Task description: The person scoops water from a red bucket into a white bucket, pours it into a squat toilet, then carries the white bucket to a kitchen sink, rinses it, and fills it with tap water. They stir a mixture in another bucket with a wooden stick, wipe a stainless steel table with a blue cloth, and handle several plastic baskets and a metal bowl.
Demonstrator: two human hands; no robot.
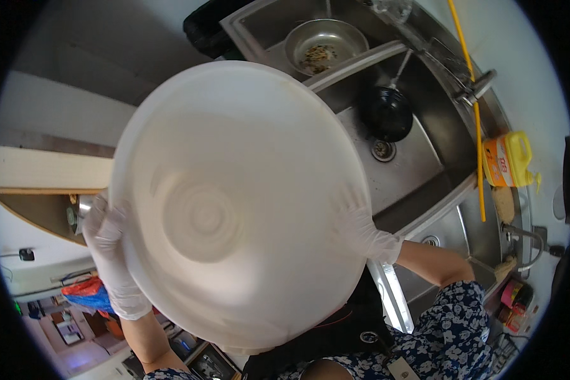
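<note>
A large, round white plastic basin (266,156) fills the middle of the view, tilted up before me. A ringed circle shows near its centre. My left hand (107,228), in a thin whitish glove, grips the rim on the left side. On the right, my gloved right hand (361,230) lies over the rim with its fingers against the basin's surface. Those fingers are blurred and blend into the white, and the thumb is hidden. Past the basin, a black round vessel (387,114) sits in a stainless steel sink (403,175), beside the drain.
A metal bowl (351,40) with food scraps stands in the far sink compartment. A yellow hose (477,142) runs past a faucet (477,88). A yellow pump jug (506,159) stands on the sink ledge by a sponge (503,204). At left is a wooden shelf (38,209).
</note>
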